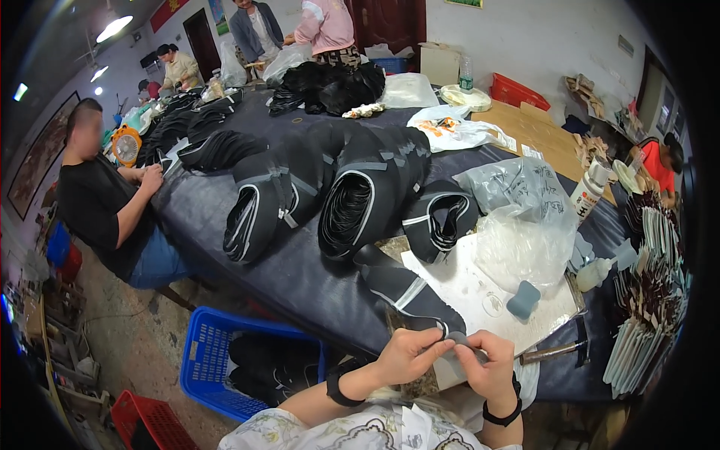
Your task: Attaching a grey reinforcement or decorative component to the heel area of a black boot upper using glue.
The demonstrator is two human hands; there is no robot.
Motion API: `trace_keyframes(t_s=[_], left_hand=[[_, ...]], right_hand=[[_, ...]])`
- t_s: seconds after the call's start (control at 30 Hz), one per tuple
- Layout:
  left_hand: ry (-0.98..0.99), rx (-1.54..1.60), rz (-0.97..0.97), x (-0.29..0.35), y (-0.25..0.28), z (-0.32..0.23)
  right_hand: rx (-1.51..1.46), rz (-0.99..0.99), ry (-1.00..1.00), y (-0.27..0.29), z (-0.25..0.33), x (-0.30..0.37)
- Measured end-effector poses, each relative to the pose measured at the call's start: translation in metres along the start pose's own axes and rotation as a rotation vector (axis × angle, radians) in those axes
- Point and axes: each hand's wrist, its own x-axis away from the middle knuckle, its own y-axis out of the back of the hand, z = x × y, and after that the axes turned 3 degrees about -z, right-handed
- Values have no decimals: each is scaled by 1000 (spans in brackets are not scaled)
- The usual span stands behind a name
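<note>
My left hand is closed, its thumb and fingers pinching the near end of a black fabric piece with a pale edge strip, which looks like a shoe upper. My right hand is closed beside it, pinching a small dark grey piece against that same end. The fingertips almost meet and hide part of both. The rest of the upper stretches away over the edge of a white board. A flat grey-blue pad lies on the board, right of the upper.
Stacked black uppers fill the table's middle. A clear plastic bag, a glue bottle and a hammer lie to the right, near bundled strips. A blue basket stands at lower left. A person works across the table.
</note>
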Motion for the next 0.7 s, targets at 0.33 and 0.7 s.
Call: trace_keyframes(t_s=[0.33,0.7], left_hand=[[-14,82,2,6,-2,-7],[126,83,-129,3,-7,-1]], right_hand=[[-360,-11,-254,-3,-17,7],[-574,-41,-385,-8,-22,1]])
